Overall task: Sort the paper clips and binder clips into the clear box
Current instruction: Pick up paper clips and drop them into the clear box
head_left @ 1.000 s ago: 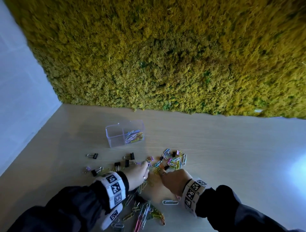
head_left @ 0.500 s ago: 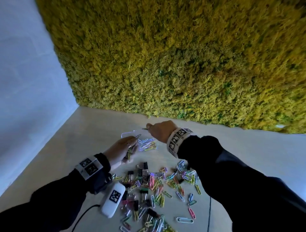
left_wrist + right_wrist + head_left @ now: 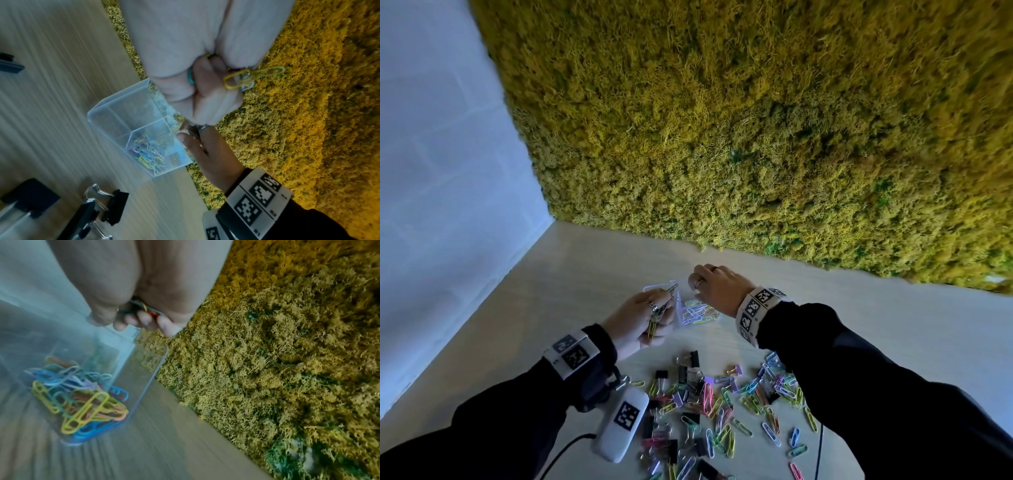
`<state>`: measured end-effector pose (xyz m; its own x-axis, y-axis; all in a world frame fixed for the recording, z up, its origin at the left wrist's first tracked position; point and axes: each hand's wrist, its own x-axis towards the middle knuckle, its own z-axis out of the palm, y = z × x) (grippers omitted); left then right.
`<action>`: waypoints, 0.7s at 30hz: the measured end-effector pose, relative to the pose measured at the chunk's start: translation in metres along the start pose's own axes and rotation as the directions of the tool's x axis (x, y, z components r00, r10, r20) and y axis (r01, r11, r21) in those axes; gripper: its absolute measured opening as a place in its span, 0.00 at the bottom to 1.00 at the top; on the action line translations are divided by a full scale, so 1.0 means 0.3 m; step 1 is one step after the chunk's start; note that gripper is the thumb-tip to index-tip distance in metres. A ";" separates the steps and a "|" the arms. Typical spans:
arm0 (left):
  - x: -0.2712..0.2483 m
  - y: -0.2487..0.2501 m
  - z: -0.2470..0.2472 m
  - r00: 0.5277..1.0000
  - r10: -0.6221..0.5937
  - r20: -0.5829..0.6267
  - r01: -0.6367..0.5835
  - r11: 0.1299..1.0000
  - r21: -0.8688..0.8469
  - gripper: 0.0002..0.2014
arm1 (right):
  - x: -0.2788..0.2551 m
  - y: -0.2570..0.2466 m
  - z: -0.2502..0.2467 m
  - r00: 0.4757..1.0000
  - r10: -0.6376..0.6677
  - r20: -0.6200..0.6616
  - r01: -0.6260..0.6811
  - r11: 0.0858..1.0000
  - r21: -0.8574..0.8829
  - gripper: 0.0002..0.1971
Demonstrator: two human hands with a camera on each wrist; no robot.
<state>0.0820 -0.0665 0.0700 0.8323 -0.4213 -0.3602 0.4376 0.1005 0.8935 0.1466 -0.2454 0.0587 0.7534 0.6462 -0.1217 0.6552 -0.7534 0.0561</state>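
1. A yellow-green moss wall (image 3: pixel 756 120) fills the far side of the scene, meeting a pale blue wall (image 3: pixel 441 171) on the left.
2. A light wooden table (image 3: pixel 592 274) runs from the moss wall toward the person, whose arms are in dark sleeves (image 3: pixel 876 394) with white marker bands at both wrists.
3. The right hand (image 3: pixel 717 289) hovers over the far right part of the clear box; its fingers are curled around a small bunch of paper clips, seen in the right wrist view.
4. The left hand (image 3: pixel 643 320) sits just left of the box, fingers clenched around several paper clips, with a yellow clip (image 3: pixel 252 77) sticking out past the fingers.
5. A white device (image 3: pixel 623 425) bearing a black marker lies near the left forearm, at the near left edge of the pile.
6. The clear box (image 3: pixel 115 116) stands on the table near the moss wall, divided into two compartments: the right one holds a heap of sorted paper clips (image 3: pixel 82 400), the left one looks bare.
7. A loose pile (image 3: pixel 722 407) of coloured paper clips and black binder clips (image 3: pixel 115 206) is scattered on the near part of the table, between the two forearms.
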 end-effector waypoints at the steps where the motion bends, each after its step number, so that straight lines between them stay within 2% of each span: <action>1: 0.000 -0.001 0.001 1.000 -0.002 0.005 0.002 1.000 0.002 0.19 | 0.000 0.003 0.013 1.000 0.031 0.000 -0.031 0.998 0.056 0.19; 4: 0.001 -0.008 -0.003 1.000 -0.001 0.009 0.001 1.000 -0.001 0.19 | -0.005 0.007 0.038 0.995 0.104 -0.005 -0.100 0.972 0.213 0.20; 6: 0.000 -0.009 -0.005 1.000 -0.004 0.012 0.004 1.000 -0.013 0.19 | -0.016 0.006 0.051 0.986 0.100 -0.129 -0.048 0.933 0.356 0.20; 8: 0.002 -0.011 -0.011 1.000 -0.015 0.008 0.016 1.000 -0.026 0.18 | -0.034 0.016 0.051 0.944 0.186 -0.271 -0.026 0.865 0.502 0.23; 9: 0.002 -0.011 -0.015 1.000 -0.023 -0.001 0.023 0.999 -0.026 0.18 | -0.045 0.027 0.044 0.923 0.246 -0.295 -0.060 0.851 0.522 0.28; 11: 0.007 -0.005 -0.017 1.000 -0.029 -0.009 0.029 1.000 -0.006 0.18 | -0.059 0.064 0.046 0.921 0.331 -0.206 -0.189 0.842 0.505 0.39; 13: 0.022 0.008 -0.011 1.000 -0.024 -0.015 0.024 1.000 0.009 0.18 | -0.070 0.086 0.051 0.950 0.314 -0.003 -0.274 0.833 0.481 0.47; 15: 0.057 0.026 -0.008 0.999 -0.007 -0.052 0.009 0.999 0.054 0.16 | -0.075 0.086 0.075 0.964 0.254 0.079 -0.264 0.867 0.423 0.45; 17: 0.098 0.054 0.002 0.996 0.003 -0.089 0.013 0.983 0.181 0.12 | -0.077 0.079 0.099 0.968 0.252 0.021 -0.237 0.875 0.423 0.35; 18: 0.121 0.067 0.010 0.994 0.019 -0.107 0.015 0.953 0.302 0.12 | -0.078 0.077 0.105 0.964 0.264 -0.006 -0.233 0.862 0.451 0.32; 19: 0.138 0.080 0.019 0.993 0.044 -0.108 0.013 0.876 0.482 0.10 | -0.081 0.074 0.105 0.962 0.271 -0.015 -0.232 0.850 0.473 0.30; 20: 0.154 0.090 0.028 0.994 0.077 -0.075 -0.006 0.736 0.677 0.09 | -0.083 0.070 0.104 0.962 0.273 -0.011 -0.233 0.841 0.489 0.29; 21: 0.167 0.096 0.037 0.996 0.090 -0.013 -0.039 0.545 0.837 0.12 | -0.086 0.069 0.107 0.962 0.273 -0.005 -0.234 0.834 0.499 0.29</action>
<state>0.1325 -0.0947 0.0807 0.8726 -0.3991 -0.2816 -0.0786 -0.6837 0.7255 0.1388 -0.2816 0.0312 0.9040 0.4165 -0.0966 0.3426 -0.8408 -0.4191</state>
